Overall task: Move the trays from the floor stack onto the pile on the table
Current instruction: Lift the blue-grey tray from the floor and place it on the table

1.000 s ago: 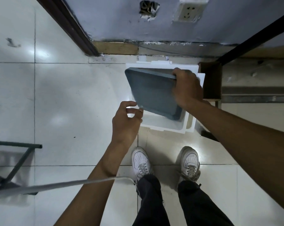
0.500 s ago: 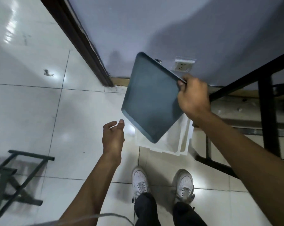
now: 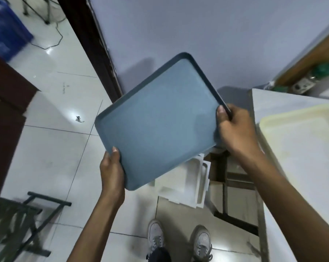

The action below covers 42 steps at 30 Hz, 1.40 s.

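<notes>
I hold a blue-grey tray [image 3: 160, 121] in the air at chest height, its inner face toward me and tilted. My left hand [image 3: 111, 171] grips its lower left edge with the thumb over the rim. My right hand [image 3: 235, 129] grips its right edge, thumb on the rim. Below it, on the floor, lies the white floor stack [image 3: 186, 184] of trays, partly hidden by the blue one. At the right, a cream tray [image 3: 299, 140] sits on the grey table [image 3: 273, 101].
A wall rises straight ahead with a dark door frame [image 3: 95, 53] at its left. A folding stool [image 3: 22, 220] stands at the lower left. The table's dark metal legs [image 3: 224, 195] stand beside the floor stack. A blue crate [image 3: 5, 27] is far left.
The blue tray has risen from the floor stack to chest height and turned its inner face toward me. My left hand, free before, now grips its lower edge. The view has swung up toward the table.
</notes>
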Motion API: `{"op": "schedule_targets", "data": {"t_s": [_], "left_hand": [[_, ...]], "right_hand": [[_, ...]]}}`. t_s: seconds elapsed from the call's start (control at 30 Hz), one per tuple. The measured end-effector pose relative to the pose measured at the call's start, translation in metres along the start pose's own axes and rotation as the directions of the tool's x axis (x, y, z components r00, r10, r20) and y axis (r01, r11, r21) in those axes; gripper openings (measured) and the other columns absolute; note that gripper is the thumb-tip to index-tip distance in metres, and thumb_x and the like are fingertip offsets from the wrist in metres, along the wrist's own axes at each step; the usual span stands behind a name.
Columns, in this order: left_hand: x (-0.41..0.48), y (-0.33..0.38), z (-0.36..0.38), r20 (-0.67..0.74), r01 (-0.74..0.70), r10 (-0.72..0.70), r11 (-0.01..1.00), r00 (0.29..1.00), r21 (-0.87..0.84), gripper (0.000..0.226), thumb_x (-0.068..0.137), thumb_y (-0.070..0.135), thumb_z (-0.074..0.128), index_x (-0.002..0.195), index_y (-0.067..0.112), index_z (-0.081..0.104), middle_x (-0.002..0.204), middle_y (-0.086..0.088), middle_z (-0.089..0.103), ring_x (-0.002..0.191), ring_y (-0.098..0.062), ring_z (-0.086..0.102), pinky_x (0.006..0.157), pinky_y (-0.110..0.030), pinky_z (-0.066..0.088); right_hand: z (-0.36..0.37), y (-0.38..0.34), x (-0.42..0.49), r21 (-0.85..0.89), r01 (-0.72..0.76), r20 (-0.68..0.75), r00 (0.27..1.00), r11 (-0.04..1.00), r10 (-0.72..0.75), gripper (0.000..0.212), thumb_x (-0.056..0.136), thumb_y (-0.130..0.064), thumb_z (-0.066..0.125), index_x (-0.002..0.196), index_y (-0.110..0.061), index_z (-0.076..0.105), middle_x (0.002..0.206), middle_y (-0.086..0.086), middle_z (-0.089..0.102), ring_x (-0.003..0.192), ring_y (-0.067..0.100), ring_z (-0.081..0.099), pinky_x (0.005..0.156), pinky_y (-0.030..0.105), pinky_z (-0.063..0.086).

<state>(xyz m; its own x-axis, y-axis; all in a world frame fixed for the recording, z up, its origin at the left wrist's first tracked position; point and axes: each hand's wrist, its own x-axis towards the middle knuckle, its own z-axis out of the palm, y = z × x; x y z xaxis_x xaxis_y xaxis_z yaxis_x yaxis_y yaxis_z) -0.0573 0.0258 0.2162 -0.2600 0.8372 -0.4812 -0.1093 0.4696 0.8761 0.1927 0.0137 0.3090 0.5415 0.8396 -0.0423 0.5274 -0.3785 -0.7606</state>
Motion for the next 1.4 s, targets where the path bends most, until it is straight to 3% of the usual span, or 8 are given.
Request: {"op": "schedule_targets", "data": {"t_s": [0.1, 0.27, 0.53, 0.73, 0.9, 1.0, 1.2, 1.4], "left_hand": [[-0.021, 0.048, 0.002, 0.013, -0.159, 0.159, 0.987, 0.987, 0.013, 0.027, 0.104, 0.031, 0.040, 0.117, 0.025, 0.063, 0.103, 0.015, 0.071, 0.089, -0.003, 0.066, 0.073, -0.023, 0.051], [-0.064, 0.110, 0.003, 0.090, -0.323, 0.314, 0.940, 0.945, 0.113, 0.025, 0.105, 0.029, 0.038, 0.112, 0.026, 0.061, 0.096, 0.017, 0.068, 0.075, 0.009, 0.062, 0.064, -0.013, 0.049], [-0.121, 0.167, 0.015, 0.277, -0.417, 0.345, 0.869, 0.897, 0.266, 0.027, 0.103, 0.040, 0.039, 0.112, 0.029, 0.062, 0.105, 0.006, 0.070, 0.096, -0.018, 0.065, 0.083, -0.042, 0.051], [-0.158, 0.195, 0.064, 0.408, -0.493, 0.350, 0.807, 0.843, 0.325, 0.028, 0.102, 0.042, 0.042, 0.108, 0.024, 0.063, 0.101, 0.008, 0.068, 0.092, -0.014, 0.064, 0.080, -0.038, 0.050], [-0.182, 0.188, 0.122, 0.481, -0.468, 0.284, 0.823, 0.830, 0.321, 0.018, 0.098, 0.035, 0.054, 0.097, 0.019, 0.063, 0.092, 0.004, 0.071, 0.085, -0.019, 0.066, 0.077, -0.036, 0.051], [-0.192, 0.171, 0.156, 0.525, -0.385, 0.157, 0.851, 0.836, 0.359, 0.009, 0.093, 0.028, 0.062, 0.100, 0.023, 0.060, 0.097, 0.002, 0.069, 0.090, -0.022, 0.064, 0.081, -0.040, 0.052], [-0.209, 0.115, 0.212, 0.587, -0.277, -0.072, 0.832, 0.806, 0.482, 0.027, 0.088, 0.008, 0.062, 0.112, 0.021, 0.061, 0.114, -0.003, 0.066, 0.103, -0.023, 0.061, 0.083, -0.038, 0.054], [-0.224, 0.059, 0.238, 0.528, -0.245, -0.116, 0.789, 0.841, 0.564, 0.048, 0.088, 0.008, 0.069, 0.130, 0.015, 0.047, 0.119, -0.002, 0.053, 0.104, -0.023, 0.054, 0.085, -0.035, 0.050]], "right_hand": [[-0.040, -0.019, -0.011, 0.082, 0.021, -0.021, 1.000, 0.996, -0.019, 0.025, 0.102, -0.026, 0.043, 0.099, -0.015, 0.064, 0.088, -0.004, 0.066, 0.085, 0.019, 0.062, 0.076, 0.039, 0.052], [-0.098, -0.036, -0.035, 0.197, 0.057, -0.071, 0.997, 0.979, -0.044, 0.018, 0.099, -0.020, 0.046, 0.104, -0.030, 0.061, 0.094, -0.029, 0.063, 0.085, -0.009, 0.060, 0.066, 0.008, 0.046], [-0.186, -0.040, -0.074, 0.178, 0.031, -0.065, 0.998, 0.984, -0.020, 0.022, 0.097, -0.032, 0.055, 0.087, -0.014, 0.062, 0.082, -0.008, 0.068, 0.074, 0.000, 0.062, 0.058, 0.013, 0.044], [-0.241, -0.031, -0.084, 0.224, -0.032, -0.109, 0.992, 0.974, 0.057, 0.016, 0.097, -0.038, 0.055, 0.097, -0.022, 0.059, 0.087, -0.012, 0.066, 0.073, -0.004, 0.062, 0.054, 0.010, 0.043], [-0.277, 0.017, -0.090, 0.170, -0.118, -0.249, 0.956, 0.978, 0.158, 0.031, 0.103, -0.036, 0.040, 0.088, -0.013, 0.054, 0.079, 0.001, 0.063, 0.071, 0.018, 0.059, 0.058, 0.029, 0.042], [-0.288, 0.060, -0.102, 0.147, -0.239, -0.312, 0.910, 0.960, 0.274, 0.034, 0.104, -0.032, 0.033, 0.090, -0.007, 0.052, 0.081, 0.003, 0.060, 0.075, 0.023, 0.057, 0.058, 0.027, 0.040], [-0.291, 0.129, -0.129, 0.215, -0.459, -0.343, 0.791, 0.862, 0.507, 0.033, 0.106, -0.030, 0.027, 0.099, -0.008, 0.051, 0.085, 0.009, 0.059, 0.077, 0.029, 0.052, 0.063, 0.034, 0.035], [-0.275, 0.169, -0.141, 0.250, -0.624, -0.344, 0.658, 0.741, 0.670, 0.028, 0.105, -0.026, 0.030, 0.103, -0.007, 0.050, 0.108, 0.028, 0.065, 0.098, 0.045, 0.060, 0.076, 0.039, 0.038]]}}
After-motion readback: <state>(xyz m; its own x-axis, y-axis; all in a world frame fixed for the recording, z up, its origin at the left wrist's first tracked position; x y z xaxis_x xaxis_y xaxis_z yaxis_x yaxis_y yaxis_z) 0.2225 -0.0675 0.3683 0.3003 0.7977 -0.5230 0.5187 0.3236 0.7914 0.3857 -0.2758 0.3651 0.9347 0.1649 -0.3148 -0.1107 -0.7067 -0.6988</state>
